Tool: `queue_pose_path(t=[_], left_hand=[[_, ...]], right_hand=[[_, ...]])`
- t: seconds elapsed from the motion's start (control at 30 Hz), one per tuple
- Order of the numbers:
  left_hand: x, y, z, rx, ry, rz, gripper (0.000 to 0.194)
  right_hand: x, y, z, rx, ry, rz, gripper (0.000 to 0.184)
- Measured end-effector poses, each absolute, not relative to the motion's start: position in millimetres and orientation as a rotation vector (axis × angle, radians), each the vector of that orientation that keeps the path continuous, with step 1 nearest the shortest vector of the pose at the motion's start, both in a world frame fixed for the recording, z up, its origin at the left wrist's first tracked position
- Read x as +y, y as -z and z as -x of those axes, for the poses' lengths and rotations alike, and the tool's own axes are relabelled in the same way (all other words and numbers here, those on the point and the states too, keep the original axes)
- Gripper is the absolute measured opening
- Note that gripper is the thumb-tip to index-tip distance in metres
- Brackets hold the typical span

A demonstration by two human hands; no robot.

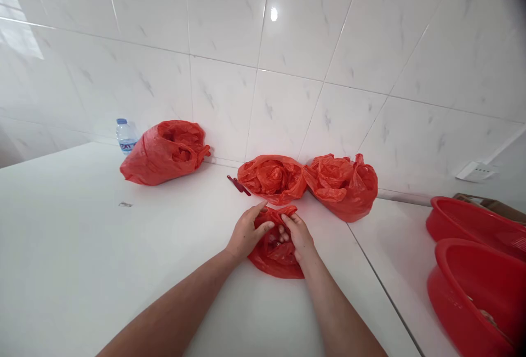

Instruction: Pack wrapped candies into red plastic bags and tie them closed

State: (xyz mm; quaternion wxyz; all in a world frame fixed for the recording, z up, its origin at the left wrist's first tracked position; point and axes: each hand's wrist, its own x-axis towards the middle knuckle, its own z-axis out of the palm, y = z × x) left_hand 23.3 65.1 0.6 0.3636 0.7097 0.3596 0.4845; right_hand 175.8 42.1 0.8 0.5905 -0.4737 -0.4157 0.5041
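Observation:
A small red plastic bag (277,266) lies on the white table in front of me, its mouth loosely gathered. Several small things inside show faintly and are too small to name. On its left side my left hand (249,231) holds the bag's edge, thumb in front and fingers partly behind the plastic. My right hand (298,236) is closed on the right side of the rim, with some fingertips showing inside the opening. Just behind stand two fuller red bags, one in the middle (273,179) and one to the right (345,190).
Another full red bag (164,154) leans near a water bottle (125,136) at the wall. Dark red knives (238,185) lie beside the middle bag, and a small scrap (125,204) lies farther left. Red plastic basins (447,285) stand on the right, past a table seam (382,285).

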Motion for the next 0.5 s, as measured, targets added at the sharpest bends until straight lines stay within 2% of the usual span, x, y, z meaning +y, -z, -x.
queue_pose_path(t=[0.07,0.2,0.3,0.5], left_hand=[[63.6,-0.3,-21.6,0.936,-1.266,-1.927,0.058],[58.7,-3.1,-23.4,0.912,-1.297,-2.087,0.024],[56.8,-3.6,-22.6,0.945,-1.305,-2.058,0.017],[56.2,-0.5,-18.8,1.021,-1.336,-1.969,0.011]], right_hand=[[42.1,-1.2,-175.8,-0.968,-1.181,1.099,0.027],[37.2,-2.8,-171.5,-0.999,-1.204,1.077,0.021],[32.4,-4.8,-170.2,-1.009,-1.253,1.040,0.017],[25.4,-6.2,-175.3,-1.010,-1.314,1.030,0.039]])
